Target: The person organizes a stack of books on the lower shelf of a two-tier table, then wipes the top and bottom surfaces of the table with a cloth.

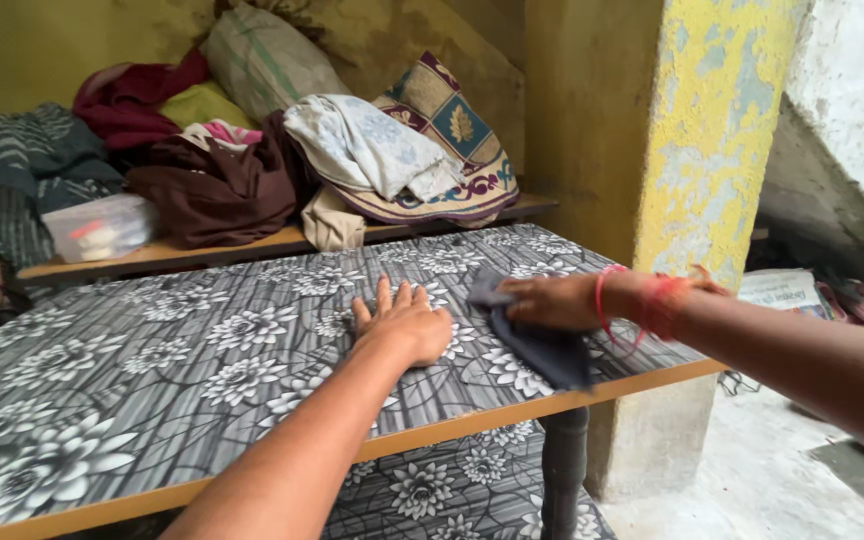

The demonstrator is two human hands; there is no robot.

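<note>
My left hand (404, 320) lies flat, palm down and fingers together, on a table (152, 370) covered in a grey sheet with a white flower print. Just to its right, my right hand (550, 300) presses on a dark grey cloth (542, 345) that is spread on the table near its right front corner. Red threads circle my right wrist. The cloth reaches close to the table's wooden front edge.
A pile of clothes, a patterned cushion (447, 140), a sack (267, 60) and a clear plastic bag (102, 225) fill a bench behind the table. A yellow peeling pillar (712, 140) stands at the right. Footwear (857, 300) and paper lie on the floor beyond it.
</note>
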